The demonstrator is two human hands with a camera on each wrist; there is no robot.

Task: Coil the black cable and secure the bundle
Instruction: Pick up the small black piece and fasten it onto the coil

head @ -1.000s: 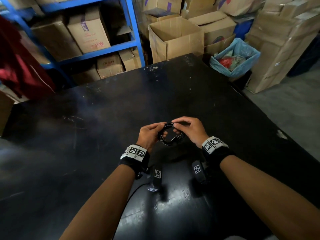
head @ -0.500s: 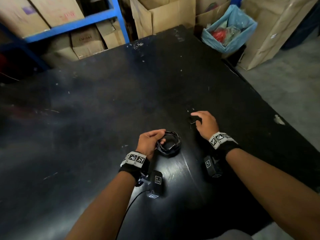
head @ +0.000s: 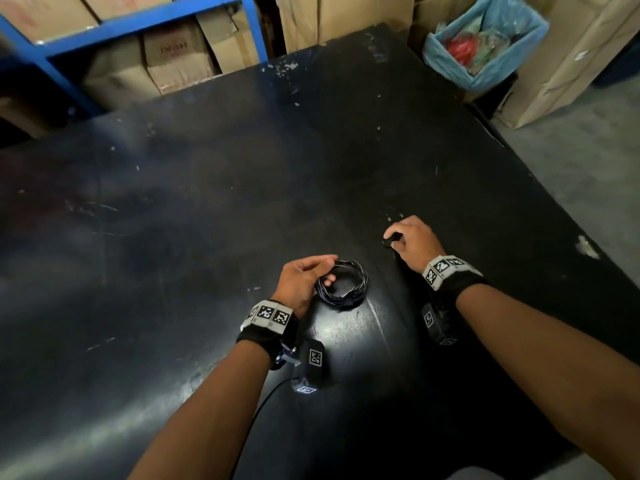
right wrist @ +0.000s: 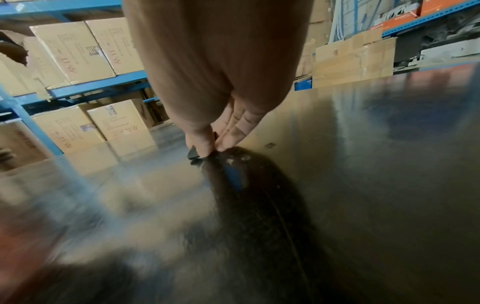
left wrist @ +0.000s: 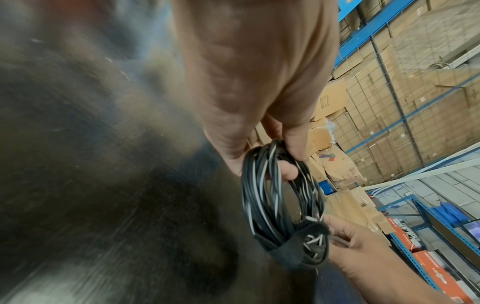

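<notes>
Black cable [head: 343,284]: coiled, strap-wrapped, lower centre of head view, above table [head: 173,237]. Left hand [head: 301,280]: fingers curled through coil, gripping. Right hand [head: 412,242]: right of coil, fingers pinching small black object [head: 389,241] on table.

right hand [head: 412,241] gone from coil [head: 343,284], now pinching small black piece [head: 390,241]

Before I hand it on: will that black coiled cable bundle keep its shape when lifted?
Probably. A black strap wraps one side of the black coiled cable bundle, so the loops should stay together. The thin strands look light and flexible; the unstrapped side may sag.
</notes>
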